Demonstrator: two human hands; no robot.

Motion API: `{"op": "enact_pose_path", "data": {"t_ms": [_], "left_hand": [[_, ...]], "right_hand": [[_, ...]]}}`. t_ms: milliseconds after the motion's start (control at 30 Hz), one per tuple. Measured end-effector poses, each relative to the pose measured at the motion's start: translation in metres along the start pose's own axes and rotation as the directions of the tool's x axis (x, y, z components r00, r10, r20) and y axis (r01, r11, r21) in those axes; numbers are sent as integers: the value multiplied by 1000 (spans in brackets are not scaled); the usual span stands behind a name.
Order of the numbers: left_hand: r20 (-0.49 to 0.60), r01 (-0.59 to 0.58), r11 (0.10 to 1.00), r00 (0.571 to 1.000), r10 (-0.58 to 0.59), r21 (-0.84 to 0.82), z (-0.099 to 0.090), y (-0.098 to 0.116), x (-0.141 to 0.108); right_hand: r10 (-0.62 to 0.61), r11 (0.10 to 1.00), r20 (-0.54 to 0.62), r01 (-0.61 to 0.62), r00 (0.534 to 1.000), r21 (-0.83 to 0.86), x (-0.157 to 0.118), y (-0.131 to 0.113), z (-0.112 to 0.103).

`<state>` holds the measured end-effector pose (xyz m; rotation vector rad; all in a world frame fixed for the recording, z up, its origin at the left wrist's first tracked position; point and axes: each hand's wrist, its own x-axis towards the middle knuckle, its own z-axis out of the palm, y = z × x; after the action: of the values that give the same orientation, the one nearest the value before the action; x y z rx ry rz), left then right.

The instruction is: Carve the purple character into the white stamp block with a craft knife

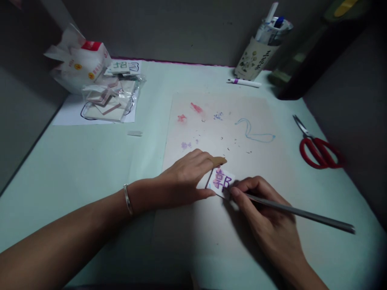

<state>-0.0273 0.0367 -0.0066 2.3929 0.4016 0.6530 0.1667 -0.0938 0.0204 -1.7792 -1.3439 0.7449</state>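
Observation:
On the paper sheet (187, 229) lies a small white square block (214, 186) with purple marks on its face, a boxy character and a letter like B. My left hand (187, 179) grips its left side, thumb along the near edge and forefinger along the far edge. Something tan, like a bandage or finger cover (218, 161), wraps that forefinger. In a pinch, my right hand (269, 219) holds a slim grey pen-like tool (305, 213) at the block's right edge. My fingers hide the tool's tip, so its exact kind cannot be told.
Red-handled scissors (322, 152) lie at the right. Behind are a purple marker (244, 83), a pen cup (256, 56) and a dark bottle (314, 52). A tissue pack (87, 60) and bagged blocks (109, 100) sit back left. Dark crumbs dot the sheet.

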Motion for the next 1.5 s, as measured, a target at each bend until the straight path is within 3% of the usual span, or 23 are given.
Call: {"op": "enact_pose_path", "data": {"t_ms": [267,567,800,933,1100,1333,1500], "left_hand": [[-72,73,989,995,-64,127,7,7,-4],[-4,56,996,998,-56,65,3,5,-5],[-90,96,986,992,-84,135,9,11,-6],[-125,114,970,988,-88,214,10,13,-5],[-131,126,946,987,-90,298,11,17,-4],[-151,119,944,986,-75,309,12,19,-4],[-161,140,944,982,-95,298,12,19,-4]], "right_hand": [[126,991,-42,-127,991,-29,-1,-11,0],[194,978,-65,-189,979,85,-4,-14,4],[198,978,-24,-195,980,70,-3,-12,-3],[208,978,-46,-207,977,23,-4,-11,-4],[201,977,-93,-194,975,84,-5,-11,0],[93,981,19,-95,995,172,-3,-5,-2],[79,975,62,-90,995,203,-2,-4,-4]]}}
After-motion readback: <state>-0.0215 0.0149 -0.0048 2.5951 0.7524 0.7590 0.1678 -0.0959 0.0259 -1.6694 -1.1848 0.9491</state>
